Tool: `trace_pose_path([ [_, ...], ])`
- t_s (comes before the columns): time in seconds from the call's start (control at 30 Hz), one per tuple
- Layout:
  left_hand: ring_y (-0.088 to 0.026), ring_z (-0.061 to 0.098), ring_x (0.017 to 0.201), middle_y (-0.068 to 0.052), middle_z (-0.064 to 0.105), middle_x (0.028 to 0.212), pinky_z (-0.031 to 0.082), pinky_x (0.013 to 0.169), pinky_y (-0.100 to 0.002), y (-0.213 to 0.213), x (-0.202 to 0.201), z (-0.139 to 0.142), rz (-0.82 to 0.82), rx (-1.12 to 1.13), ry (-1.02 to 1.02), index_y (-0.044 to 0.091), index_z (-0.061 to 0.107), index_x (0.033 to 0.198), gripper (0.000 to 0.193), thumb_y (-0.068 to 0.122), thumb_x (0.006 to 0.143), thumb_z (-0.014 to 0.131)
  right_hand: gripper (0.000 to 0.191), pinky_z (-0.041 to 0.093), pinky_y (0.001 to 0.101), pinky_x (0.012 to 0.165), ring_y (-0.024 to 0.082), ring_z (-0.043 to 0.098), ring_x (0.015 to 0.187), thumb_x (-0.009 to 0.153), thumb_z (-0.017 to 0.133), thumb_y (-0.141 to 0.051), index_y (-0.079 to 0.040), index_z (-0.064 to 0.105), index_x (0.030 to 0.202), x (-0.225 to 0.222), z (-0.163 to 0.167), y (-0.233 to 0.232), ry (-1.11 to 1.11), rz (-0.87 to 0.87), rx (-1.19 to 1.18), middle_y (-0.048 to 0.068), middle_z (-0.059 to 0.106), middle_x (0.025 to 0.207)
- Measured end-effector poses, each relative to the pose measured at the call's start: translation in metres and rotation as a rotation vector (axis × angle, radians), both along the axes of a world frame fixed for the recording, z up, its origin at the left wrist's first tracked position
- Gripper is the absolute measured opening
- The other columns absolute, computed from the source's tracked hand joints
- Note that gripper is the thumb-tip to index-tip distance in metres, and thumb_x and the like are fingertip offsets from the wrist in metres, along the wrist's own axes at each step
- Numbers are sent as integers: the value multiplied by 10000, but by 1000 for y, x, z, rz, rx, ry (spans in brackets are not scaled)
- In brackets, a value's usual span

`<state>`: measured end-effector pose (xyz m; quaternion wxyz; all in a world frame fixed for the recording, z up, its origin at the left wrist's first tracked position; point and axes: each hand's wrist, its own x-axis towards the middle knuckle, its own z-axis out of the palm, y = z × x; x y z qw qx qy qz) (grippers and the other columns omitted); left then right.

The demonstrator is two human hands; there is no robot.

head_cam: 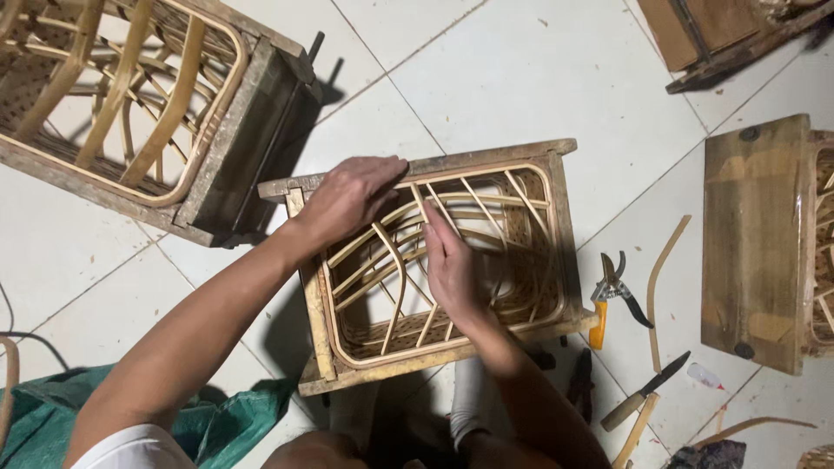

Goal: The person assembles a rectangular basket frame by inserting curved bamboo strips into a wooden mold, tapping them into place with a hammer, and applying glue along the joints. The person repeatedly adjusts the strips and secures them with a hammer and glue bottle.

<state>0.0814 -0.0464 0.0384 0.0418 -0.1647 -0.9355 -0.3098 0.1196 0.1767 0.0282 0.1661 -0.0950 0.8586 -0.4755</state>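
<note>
Between the person's knees, on the white tiled floor, one rattan basket is seen clamped inside a rough wooden mould frame. Its rim is a rounded rectangle of pale cane, and thin curved splints cross its open top over a finely woven bottom. The left hand is laid flat, fingers spread, over the upper-left corner of the frame, pressing rather than gripping. The right hand is held edge-on inside the basket, its fingers closed on one upright cane splint near the middle.

Up and left of the basket, a second frame with a like rattan shell is lying (its wood darker and more worn). Right of the basket, three tools are counted: one pair of orange-handled pruning shears, one knife with a pale wooden handle, and one loose curved cane strip. Farther right, a thick wooden block is standing. Below and left of the basket, green sacking is bunched on the floor.
</note>
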Motion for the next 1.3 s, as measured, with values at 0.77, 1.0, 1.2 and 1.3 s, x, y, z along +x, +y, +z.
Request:
trace_pose_path([
  [0.77,-229,708,885,-111,738,900,586,778,-373,25,170,20,-21,133,208,81,654,1171,226,77,950,700,231,537,403,1020,209,615,1239,1015,624,11,-108,641,1212,87,16,231,536,-251,-152,117,614,1368],
  [1.0,-303,592,1076,-123,623,1134,359,1092,-558,48,280,-7,-172,-310,-63,151,501,1434,772,133,682,673,237,551,407,891,299,644,1016,1069,567,-197,-58,670,1230,202,-47,341,299,-303,721,158,674,1128],
  [1.2,-278,578,1142,-93,623,1181,344,1138,-549,56,264,16,-169,-351,-26,148,478,1478,747,131,760,682,359,518,431,992,349,623,1178,1064,569,-256,-45,630,1347,157,-32,310,401,-368,549,193,634,1353],
  [1.3,-295,554,1211,-112,609,1268,323,1141,-554,45,252,15,-217,-389,27,145,480,1469,747,144,755,699,496,485,455,1079,374,601,1278,1018,595,-326,-30,596,1416,96,-7,284,500,-254,431,199,604,1439],
])
